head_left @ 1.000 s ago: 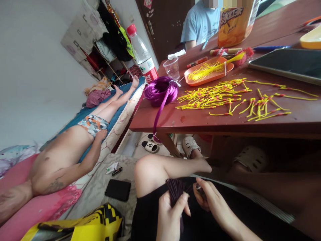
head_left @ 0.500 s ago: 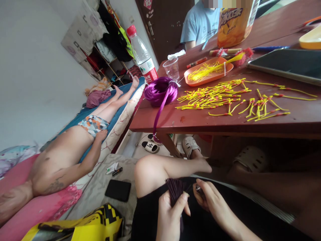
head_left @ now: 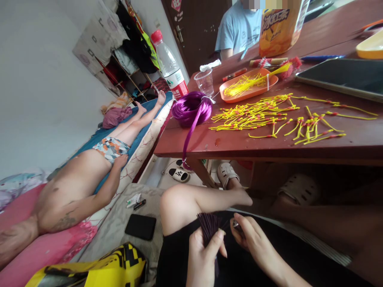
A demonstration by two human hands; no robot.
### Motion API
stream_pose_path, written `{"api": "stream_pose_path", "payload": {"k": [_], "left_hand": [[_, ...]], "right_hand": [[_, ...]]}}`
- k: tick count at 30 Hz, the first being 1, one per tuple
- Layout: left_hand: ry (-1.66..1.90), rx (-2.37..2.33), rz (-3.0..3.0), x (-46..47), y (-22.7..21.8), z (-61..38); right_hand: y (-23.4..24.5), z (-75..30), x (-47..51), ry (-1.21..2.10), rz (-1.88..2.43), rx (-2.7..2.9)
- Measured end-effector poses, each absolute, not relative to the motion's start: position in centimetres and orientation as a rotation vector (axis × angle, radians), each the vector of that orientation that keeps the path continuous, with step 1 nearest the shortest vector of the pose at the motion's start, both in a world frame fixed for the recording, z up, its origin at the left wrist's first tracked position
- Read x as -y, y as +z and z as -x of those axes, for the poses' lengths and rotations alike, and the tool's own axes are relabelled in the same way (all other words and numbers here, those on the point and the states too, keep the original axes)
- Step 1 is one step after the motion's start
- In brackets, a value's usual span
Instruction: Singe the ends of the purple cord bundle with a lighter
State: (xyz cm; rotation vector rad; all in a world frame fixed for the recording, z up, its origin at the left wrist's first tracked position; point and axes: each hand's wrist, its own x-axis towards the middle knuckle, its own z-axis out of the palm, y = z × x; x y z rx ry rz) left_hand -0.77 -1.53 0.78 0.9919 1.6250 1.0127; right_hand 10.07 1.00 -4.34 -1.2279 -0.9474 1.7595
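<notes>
Red table near bed; strands held.

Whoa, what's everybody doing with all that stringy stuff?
One person's left hand grips a bunch of dark strands, tips fanned out. The right hand, close by but apart, holds a small metal thing, mostly hidden by the fingers. On the table lie a purple coil, one end hanging over the edge, yellow knotted strings, and an orange tray with a yellow bundle partly in it.

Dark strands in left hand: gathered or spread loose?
Gathered: the left hand grips the dark strands in one bunch, their upper ends fanning out above its grip.
</notes>
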Motion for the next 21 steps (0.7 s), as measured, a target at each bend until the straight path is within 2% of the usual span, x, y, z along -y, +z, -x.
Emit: {"api": "stream_pose_path", "payload": {"k": [7, 16, 21], "left_hand": [[0.998, -1.64, -1.003, 1.5, 0.9, 0.8], [0.998, -1.641, -0.986, 1.6, 0.7, 0.8], [0.92, -1.667, -1.039, 1.3, 0.8, 1.5]], "right_hand": [[-3.6, -10.3, -1.2, 1.699, 1.282, 1.018], [-5.0, -9.9, -0.9, 1.703, 1.251, 0.956], [-3.2, -10.6, -1.1, 1.613, 1.31, 1.054]]}}
